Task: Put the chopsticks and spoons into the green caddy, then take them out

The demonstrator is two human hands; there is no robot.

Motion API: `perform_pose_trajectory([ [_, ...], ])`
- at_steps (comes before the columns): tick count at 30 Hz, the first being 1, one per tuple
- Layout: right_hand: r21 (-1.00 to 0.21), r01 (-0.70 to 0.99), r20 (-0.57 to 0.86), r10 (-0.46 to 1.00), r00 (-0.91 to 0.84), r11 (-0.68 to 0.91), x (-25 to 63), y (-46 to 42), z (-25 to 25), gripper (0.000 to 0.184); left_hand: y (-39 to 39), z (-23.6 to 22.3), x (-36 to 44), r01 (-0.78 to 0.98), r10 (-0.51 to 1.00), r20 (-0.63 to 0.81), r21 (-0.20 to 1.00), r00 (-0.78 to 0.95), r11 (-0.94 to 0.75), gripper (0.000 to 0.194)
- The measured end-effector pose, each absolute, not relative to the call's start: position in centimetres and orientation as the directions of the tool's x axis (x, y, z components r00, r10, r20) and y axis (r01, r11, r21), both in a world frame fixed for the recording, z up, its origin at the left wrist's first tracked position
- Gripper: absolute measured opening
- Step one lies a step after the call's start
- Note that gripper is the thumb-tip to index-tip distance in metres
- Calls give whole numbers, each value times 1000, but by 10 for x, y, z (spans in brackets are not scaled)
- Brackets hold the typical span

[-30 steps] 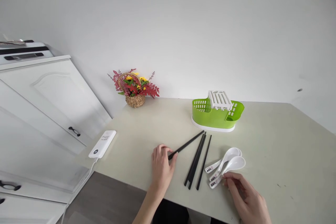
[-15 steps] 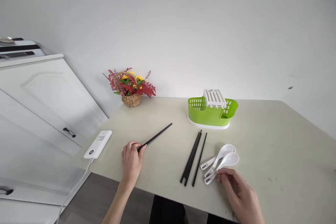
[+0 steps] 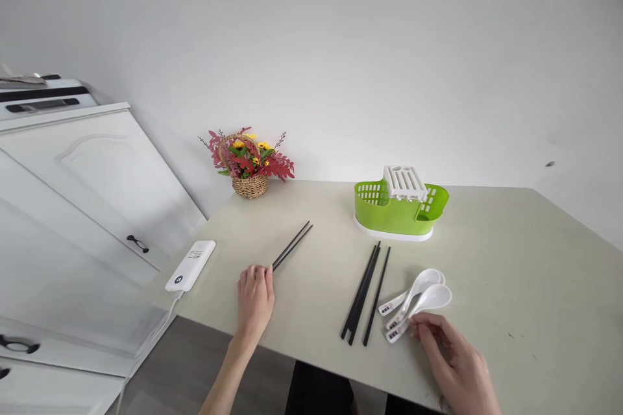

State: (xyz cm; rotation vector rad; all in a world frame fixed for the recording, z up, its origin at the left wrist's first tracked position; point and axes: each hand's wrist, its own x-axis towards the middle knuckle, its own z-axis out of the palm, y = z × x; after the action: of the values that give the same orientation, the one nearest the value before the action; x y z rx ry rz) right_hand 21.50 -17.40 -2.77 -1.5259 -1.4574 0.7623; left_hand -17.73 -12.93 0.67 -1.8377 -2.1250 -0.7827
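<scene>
My left hand [image 3: 256, 298] is closed around a pair of black chopsticks [image 3: 294, 245] near their back ends, and their tips point away to the right over the table. At the lower right, the thumb and index fingertips of my right hand [image 3: 455, 356] pinch together at the handle of the nearest white spoon [image 3: 435, 298]. That spoon lies in an overlapping pile with other white spoons [image 3: 422, 282], their marked handle ends toward me. Several more black chopsticks [image 3: 363, 292] lie between my hands, one slightly apart from the others.
A green cutlery basket [image 3: 389, 215] with a white slotted rack [image 3: 405, 183] on top stands near the wall. Back left is a wicker basket of flowers [image 3: 250, 186]. A white power bank [image 3: 191, 266] with a cable lies at the left edge, beside a white cabinet [image 3: 111, 175].
The chopsticks in my left hand have swung to a steeper angle, and two separate tips now show. My right hand keeps its place at the spoon. The whole view has shifted slightly.
</scene>
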Motion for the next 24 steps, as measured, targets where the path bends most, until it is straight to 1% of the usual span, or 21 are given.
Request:
perform_pose_trajectory([
  [3, -886, 459, 141, 982, 127, 68, 215, -172, -29, 36, -132, 13, -176, 888, 872, 425, 460, -243, 23, 45],
  [6, -892, 447, 138, 982, 128, 67, 216, -172, -30, 38, -144, 22, -166, 742, 913, 282, 670, -295, 33, 49],
  [9, -918, 392, 116, 987, 112, 63, 214, -174, -27, 40, -163, 31, -148, 607, 935, 190, 794, -300, 33, 55],
  [13, -973, 215, 95, 994, 60, 80, 196, -178, -7, 39, -191, 40, -117, 476, 972, 78, 879, -220, 37, 59],
  [15, -987, 88, 132, 989, -71, 138, 180, -178, 13, 38, -202, 44, -102, 442, 982, 46, 896, -186, 41, 60],
  [17, -993, -6, 121, 983, -138, 121, 162, -175, 36, 47, -210, 48, -88, 416, 988, 46, 909, -149, 20, 58],
  [20, -998, -48, 43, 973, -226, 33, 140, -162, 73, 63, -215, 53, -75, 381, 997, 54, 924, -55, -29, 53],
  [22, -997, -65, -17, 979, -204, -31, 132, -150, 93, 63, -215, 56, -72, 362, 998, 55, 931, -15, -45, 50],
  [24, -995, -94, -20, 983, -180, -38, 129, -137, 108, 61, -212, 59, -72, 328, 999, 53, 944, -10, -47, 50],
])
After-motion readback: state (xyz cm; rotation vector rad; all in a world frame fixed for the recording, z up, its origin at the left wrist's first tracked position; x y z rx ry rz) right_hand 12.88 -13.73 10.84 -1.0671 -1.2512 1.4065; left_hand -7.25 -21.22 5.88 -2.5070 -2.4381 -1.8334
